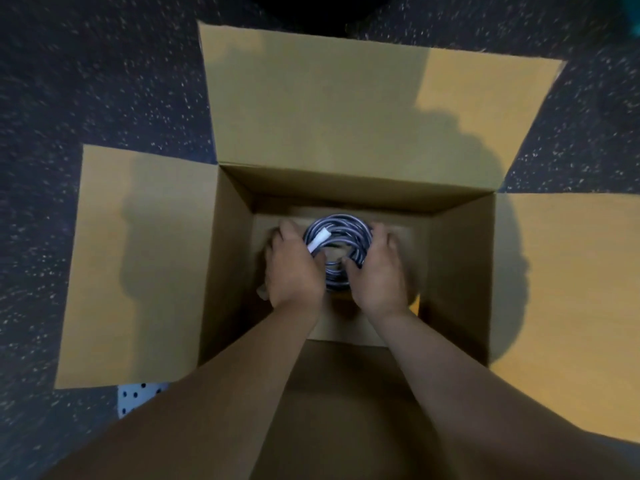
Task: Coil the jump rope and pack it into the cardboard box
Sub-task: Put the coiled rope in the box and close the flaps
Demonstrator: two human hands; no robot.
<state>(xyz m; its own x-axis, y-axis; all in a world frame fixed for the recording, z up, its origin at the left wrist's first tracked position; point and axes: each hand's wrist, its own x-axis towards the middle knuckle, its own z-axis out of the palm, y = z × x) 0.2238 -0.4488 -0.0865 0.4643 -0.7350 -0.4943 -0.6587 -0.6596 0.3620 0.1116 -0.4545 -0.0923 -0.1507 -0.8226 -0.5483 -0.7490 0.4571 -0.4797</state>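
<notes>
A dark speckled floor [104, 98] carries the open cardboard box [457, 271]. Deep inside it lies the coiled jump rope [341, 230]; the left hand [294, 268] and right hand [379, 275] grasp its two sides.

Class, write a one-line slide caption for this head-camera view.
Both hands, left and right, hold the coiled jump rope low inside the open cardboard box.

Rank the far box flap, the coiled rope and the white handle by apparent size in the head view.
1. far flap
2. coiled rope
3. white handle

The flap lies nearer the camera, yet the order is plain.
</notes>
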